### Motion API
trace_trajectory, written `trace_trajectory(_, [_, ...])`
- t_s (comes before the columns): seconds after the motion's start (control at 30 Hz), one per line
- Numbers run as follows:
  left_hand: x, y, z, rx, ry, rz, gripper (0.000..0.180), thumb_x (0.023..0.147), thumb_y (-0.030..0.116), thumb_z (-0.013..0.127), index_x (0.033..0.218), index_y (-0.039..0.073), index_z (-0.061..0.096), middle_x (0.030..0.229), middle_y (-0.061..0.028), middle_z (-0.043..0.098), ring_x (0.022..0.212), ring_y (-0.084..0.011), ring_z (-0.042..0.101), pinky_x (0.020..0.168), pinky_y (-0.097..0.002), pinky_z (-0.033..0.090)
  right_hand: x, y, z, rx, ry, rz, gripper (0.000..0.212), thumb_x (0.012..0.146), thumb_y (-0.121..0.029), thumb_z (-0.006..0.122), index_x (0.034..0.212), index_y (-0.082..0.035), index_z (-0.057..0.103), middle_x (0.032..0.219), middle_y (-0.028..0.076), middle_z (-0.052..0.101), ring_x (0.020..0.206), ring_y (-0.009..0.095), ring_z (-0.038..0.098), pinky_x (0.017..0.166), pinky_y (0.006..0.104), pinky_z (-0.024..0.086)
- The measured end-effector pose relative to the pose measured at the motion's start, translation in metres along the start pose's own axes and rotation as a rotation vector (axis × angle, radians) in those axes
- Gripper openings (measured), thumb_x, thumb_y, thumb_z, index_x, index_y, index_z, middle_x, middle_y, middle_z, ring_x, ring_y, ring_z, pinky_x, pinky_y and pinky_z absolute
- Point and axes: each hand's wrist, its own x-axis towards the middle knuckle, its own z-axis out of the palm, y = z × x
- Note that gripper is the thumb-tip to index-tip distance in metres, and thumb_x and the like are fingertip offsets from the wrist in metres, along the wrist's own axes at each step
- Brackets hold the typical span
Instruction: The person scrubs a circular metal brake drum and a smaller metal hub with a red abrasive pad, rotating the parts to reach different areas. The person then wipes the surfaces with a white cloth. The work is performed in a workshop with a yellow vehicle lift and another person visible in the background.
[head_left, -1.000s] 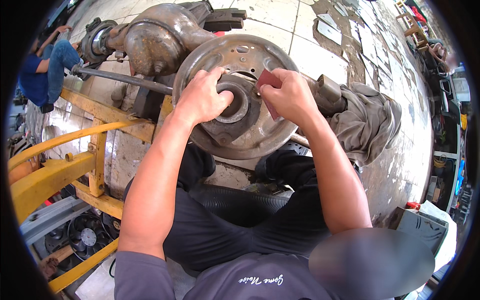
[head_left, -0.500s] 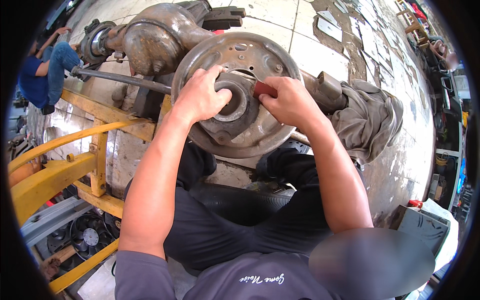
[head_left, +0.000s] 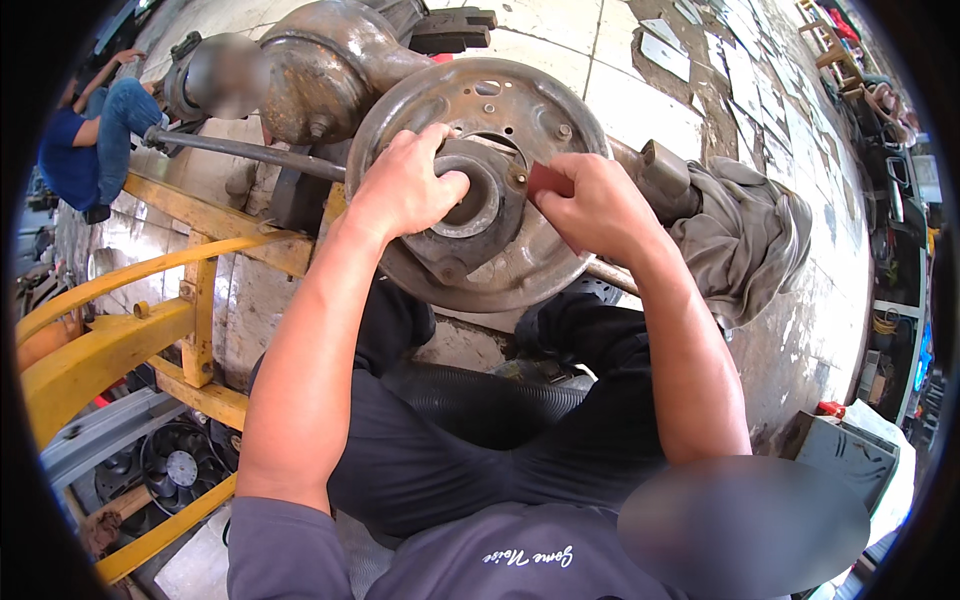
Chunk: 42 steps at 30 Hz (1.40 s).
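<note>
A round rusty brake backing plate (head_left: 520, 275) stands tilted in front of me, with a dark flange (head_left: 477, 158) and its ring-shaped metal hub (head_left: 477, 212) over the middle. My left hand (head_left: 408, 187) is closed on the flange from the left, the thumb at the hub's bore and the fingers along the upper edge. Pinched in my right hand (head_left: 590, 205) is a reddish-brown piece of sandpaper (head_left: 545, 181), just right of the flange's upper right corner with its small bolt. The fingers behind the sandpaper are partly hidden.
A rusty axle housing (head_left: 318, 80) lies behind the plate, with a long metal shaft (head_left: 250, 154) at left. A grey cloth (head_left: 745, 235) drapes over the axle's right end. Yellow metal frame (head_left: 110, 355) stands left. A person (head_left: 90, 150) sits at far left. A grey box (head_left: 845, 450) is at lower right.
My right hand has drawn the sandpaper right and slightly down, off the flange's edge, uncovering the small bolt at its corner. My left hand keeps its hold.
</note>
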Motion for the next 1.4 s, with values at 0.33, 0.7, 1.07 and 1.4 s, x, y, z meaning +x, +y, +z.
trace_trajectory(0.33, [0.001, 0.000, 0.002, 0.005, 0.005, 0.009, 0.070, 0.086, 0.034, 0.066, 0.147, 0.005, 0.049, 0.136, -0.0289, 0.056, 0.128, -0.0420, 0.055, 0.112, -0.0442, 0.043, -0.001, 0.006, 0.002, -0.013, -0.010, -0.011, 0.021, 0.085, -0.016, 0.064, 0.091, 0.004, 0.069, 0.061, 0.016, 0.064, 0.058, 0.025, 0.066, 0.063, 0.0390, 0.052])
trace_trajectory(0.7, [-0.002, 0.005, 0.000, -0.029, 0.013, -0.006, 0.063, 0.085, 0.027, 0.064, 0.142, 0.003, 0.052, 0.132, -0.0275, 0.057, 0.128, -0.0415, 0.054, 0.111, -0.0434, 0.041, -0.004, 0.006, -0.005, -0.082, -0.160, 0.056, 0.019, 0.088, -0.015, 0.063, 0.093, 0.003, 0.069, 0.057, 0.013, 0.062, 0.053, 0.023, 0.064, 0.060, 0.0382, 0.052])
trace_trajectory(1.07, [-0.014, 0.019, -0.014, -0.106, 0.094, 0.067, 0.058, 0.078, 0.018, 0.069, 0.133, 0.002, 0.056, 0.131, -0.0248, 0.058, 0.127, -0.0402, 0.055, 0.109, -0.0430, 0.043, 0.002, -0.005, -0.001, 0.069, 0.365, -0.036, 0.024, 0.089, -0.023, 0.067, 0.096, 0.000, 0.069, 0.089, 0.024, 0.071, 0.086, 0.044, 0.068, 0.077, 0.0486, 0.053])
trace_trajectory(1.4, [-0.046, 0.080, -0.045, 0.408, 0.549, 0.573, 0.060, 0.066, 0.009, 0.085, 0.122, 0.025, 0.068, 0.112, -0.0009, 0.061, 0.104, -0.0247, 0.058, 0.087, -0.0411, 0.048, -0.006, -0.009, -0.023, 0.263, 0.725, -0.113, 0.016, 0.091, -0.016, 0.068, 0.101, -0.004, 0.073, 0.091, 0.017, 0.075, 0.084, 0.034, 0.073, 0.077, 0.0401, 0.056])
